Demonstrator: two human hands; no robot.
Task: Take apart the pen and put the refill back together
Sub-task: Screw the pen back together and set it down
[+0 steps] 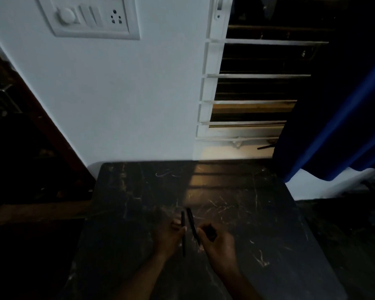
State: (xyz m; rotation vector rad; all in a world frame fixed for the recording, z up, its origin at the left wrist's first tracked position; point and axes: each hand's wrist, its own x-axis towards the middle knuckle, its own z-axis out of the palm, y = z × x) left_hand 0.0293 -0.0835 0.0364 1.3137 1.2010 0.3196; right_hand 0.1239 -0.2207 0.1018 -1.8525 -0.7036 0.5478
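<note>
Above the dark table [236,213], each hand's fingers pinch one slim pen part.

left hand [170,234]: slim pen part [183,232] | right hand [218,243]: possibly barrel [192,226]

**Black on Black, With a Streak of Blue**

The dark marbled stone desk [139,213] under my hands is near-black, veined with pale scratch-like streaks and warmed by an amber patch of light near its far edge. In my left grip [171,234] is a slim black pen piece [183,234]; in my right grip [217,241], a second black pen piece [192,224], both plain and unpatterned. Behind them, the smooth painted wall [128,94] reads pale grey-blue, with a white plastic switch plate [89,16]. White horizontal window bars [258,76] stripe a black opening. A deep blue fabric curtain [338,126] hangs beside it.
</note>
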